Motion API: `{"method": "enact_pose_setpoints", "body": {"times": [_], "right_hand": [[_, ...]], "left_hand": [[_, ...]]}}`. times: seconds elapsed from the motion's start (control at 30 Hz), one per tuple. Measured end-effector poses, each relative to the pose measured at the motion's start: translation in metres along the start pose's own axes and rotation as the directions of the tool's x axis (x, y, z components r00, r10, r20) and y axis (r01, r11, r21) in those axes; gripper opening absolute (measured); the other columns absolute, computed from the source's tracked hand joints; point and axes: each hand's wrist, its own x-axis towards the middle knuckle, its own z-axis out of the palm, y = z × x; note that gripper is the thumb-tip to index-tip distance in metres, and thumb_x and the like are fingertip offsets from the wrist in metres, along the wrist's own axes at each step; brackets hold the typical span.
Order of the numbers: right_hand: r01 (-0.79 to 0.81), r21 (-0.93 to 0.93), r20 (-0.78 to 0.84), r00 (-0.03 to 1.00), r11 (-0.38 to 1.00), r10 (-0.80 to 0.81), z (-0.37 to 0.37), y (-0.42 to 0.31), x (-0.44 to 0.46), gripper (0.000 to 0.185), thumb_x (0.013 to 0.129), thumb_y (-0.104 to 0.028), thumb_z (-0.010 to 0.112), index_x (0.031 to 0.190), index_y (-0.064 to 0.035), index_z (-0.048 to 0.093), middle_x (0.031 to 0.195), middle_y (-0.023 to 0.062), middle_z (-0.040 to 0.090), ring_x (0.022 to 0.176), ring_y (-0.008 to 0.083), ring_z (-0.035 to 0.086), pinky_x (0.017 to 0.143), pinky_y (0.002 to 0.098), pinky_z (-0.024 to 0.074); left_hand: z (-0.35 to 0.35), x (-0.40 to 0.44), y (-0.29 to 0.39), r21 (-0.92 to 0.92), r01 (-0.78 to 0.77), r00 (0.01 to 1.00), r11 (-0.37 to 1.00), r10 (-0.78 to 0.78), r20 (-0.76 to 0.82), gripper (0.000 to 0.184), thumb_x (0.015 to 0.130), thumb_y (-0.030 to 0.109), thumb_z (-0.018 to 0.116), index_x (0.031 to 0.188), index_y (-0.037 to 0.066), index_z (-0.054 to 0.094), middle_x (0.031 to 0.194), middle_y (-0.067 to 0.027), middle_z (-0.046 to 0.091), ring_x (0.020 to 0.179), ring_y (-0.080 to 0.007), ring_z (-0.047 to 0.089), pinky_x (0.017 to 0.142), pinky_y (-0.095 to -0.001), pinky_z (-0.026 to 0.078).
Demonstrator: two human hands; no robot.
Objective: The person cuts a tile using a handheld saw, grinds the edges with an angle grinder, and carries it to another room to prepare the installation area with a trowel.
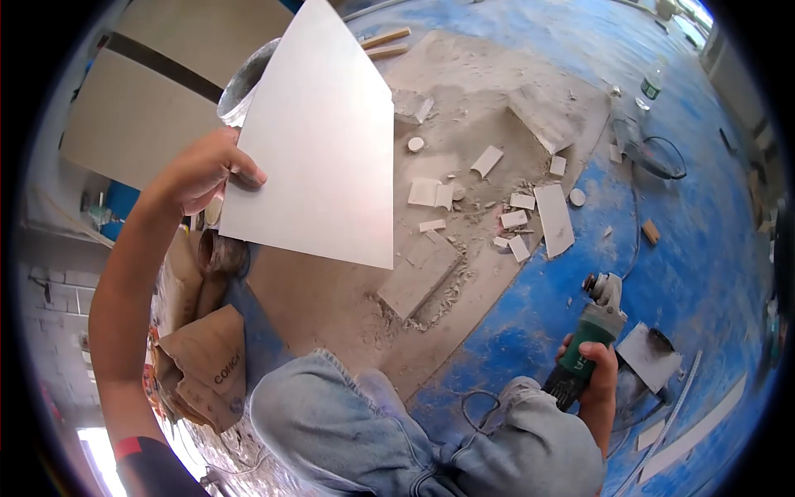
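My left hand [214,172] is closed on the left edge of a large white tile [321,157], thumb on its face and fingers behind it. The tile is held up, tilted, with a slanted top edge. In my right hand [599,377] is a green angle grinder [598,321], wrapped by the fingers near my right knee. Its head points up and away from me; I cannot make out a disc on it. Below the raised tile lies a dusty board [331,331] with a dust-covered block [421,273] and several white offcuts [555,219] on and beside it.
A metal bucket [236,103] stands partly behind the tile. To the left is a torn brown paper sack [207,364]. A water bottle [650,85], a cable [636,224], a wood scrap [651,232] and a long white strip [696,431] lie or stand on the blue floor [513,348].
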Motion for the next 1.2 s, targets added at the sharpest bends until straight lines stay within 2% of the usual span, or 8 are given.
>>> {"method": "enact_pose_setpoints", "body": {"times": [0.27, 0.37, 0.47, 0.67, 0.73, 1.07, 1.13, 1.2], "right_hand": [[0.015, -0.001, 0.014, 1.0, 1.0, -0.015, 0.002, 0.001, 0.008, 0.047, 0.068, -0.017, 0.066, 0.109, 0.0008, 0.053, 0.09, 0.0156, 0.063, 0.075, 0.0259, 0.065, 0.068, 0.039, 0.0574], [0.009, 0.004, 0.005, 1.0, 1.0, -0.009, 0.004, 0.004, 0.007, 0.048, 0.068, -0.016, 0.066, 0.11, 0.0015, 0.052, 0.09, 0.0168, 0.062, 0.074, 0.0265, 0.065, 0.067, 0.0391, 0.057], [0.006, 0.004, -0.006, 1.0, 1.0, -0.006, 0.01, 0.002, 0.004, 0.048, 0.068, -0.016, 0.066, 0.11, 0.0019, 0.052, 0.09, 0.0167, 0.062, 0.075, 0.0264, 0.065, 0.067, 0.039, 0.0569], [-0.012, -0.045, -0.011, 1.0, 0.999, 0.012, 0.012, 0.004, 0.004, 0.046, 0.069, -0.019, 0.066, 0.108, 0.0016, 0.053, 0.091, 0.0157, 0.063, 0.076, 0.0253, 0.065, 0.067, 0.0386, 0.057], [-0.013, -0.061, -0.002, 1.0, 0.998, 0.013, 0.014, 0.003, 0.004, 0.046, 0.069, -0.019, 0.065, 0.108, 0.0016, 0.053, 0.091, 0.0158, 0.063, 0.076, 0.0252, 0.065, 0.067, 0.0384, 0.057], [0.057, -0.16, 0.015, 0.998, 0.985, -0.056, 0.044, -0.008, 0.004, 0.049, 0.068, -0.02, 0.066, 0.109, 0.0015, 0.052, 0.088, 0.0167, 0.063, 0.07, 0.0267, 0.065, 0.064, 0.0386, 0.057], [0.068, -0.192, 0.026, 0.998, 0.979, -0.064, 0.053, -0.013, 0.005, 0.049, 0.067, -0.02, 0.066, 0.109, 0.0016, 0.052, 0.087, 0.0169, 0.063, 0.07, 0.0269, 0.065, 0.063, 0.0386, 0.0568], [0.085, -0.216, 0.075, 0.995, 0.973, -0.07, 0.064, -0.021, 0.006, 0.049, 0.066, -0.016, 0.065, 0.11, 0.0024, 0.052, 0.085, 0.0174, 0.063, 0.07, 0.0269, 0.065, 0.062, 0.0368, 0.0547]], "left_hand": [[-0.005, -0.001, 0.005, 0.102, 0.023, 0.999, 0.994, -0.019, -0.034, 0.042, 0.066, 0.0, 0.068, 0.106, -0.008, 0.06, 0.097, -0.0148, 0.067, 0.081, -0.0226, 0.067, 0.084, -0.0337, 0.054], [-0.02, 0.001, 0.0, 0.143, 0.074, 0.991, 0.987, -0.056, -0.124, 0.043, 0.063, -0.002, 0.068, 0.105, -0.008, 0.061, 0.095, -0.0149, 0.067, 0.082, -0.0232, 0.067, 0.083, -0.0337, 0.053], [-0.047, 0.012, -0.027, 0.205, 0.054, 0.997, 0.977, -0.039, -0.074, 0.043, 0.062, -0.003, 0.069, 0.105, -0.008, 0.063, 0.092, -0.0146, 0.067, 0.081, -0.0234, 0.067, 0.081, -0.0334, 0.054], [-0.046, 0.0, -0.057, 0.329, 0.18, 0.975, 0.927, -0.123, -0.187, 0.045, 0.061, -0.006, 0.07, 0.106, -0.008, 0.064, 0.091, -0.015, 0.067, 0.08, -0.024, 0.065, 0.071, -0.0323, 0.051], [-0.045, -0.002, -0.067, 0.275, 0.144, 0.981, 0.951, -0.1, -0.168, 0.029, 0.066, -0.005, 0.069, 0.095, -0.007, 0.064, 0.084, -0.0141, 0.064, 0.068, -0.0183, 0.06, 0.053, -0.0291, 0.041], [-0.06, 0.003, -0.099, 0.267, 0.104, 0.987, 0.958, -0.068, -0.144, 0.035, 0.068, -0.005, 0.068, 0.102, -0.01, 0.065, 0.092, -0.0175, 0.067, 0.08, -0.0255, 0.065, 0.072, -0.0349, 0.05], [-0.063, 0.004, -0.101, 0.329, 0.143, 0.987, 0.933, -0.109, -0.118, 0.047, 0.065, -0.006, 0.07, 0.112, -0.01, 0.062, 0.097, -0.0167, 0.067, 0.088, -0.0252, 0.064, 0.084, -0.0346, 0.049], [-0.063, 0.002, -0.103, 0.321, 0.104, 0.991, 0.941, -0.071, -0.111, 0.047, 0.065, -0.005, 0.07, 0.111, -0.009, 0.062, 0.095, -0.0157, 0.067, 0.087, -0.0241, 0.064, 0.082, -0.0341, 0.049]]}}
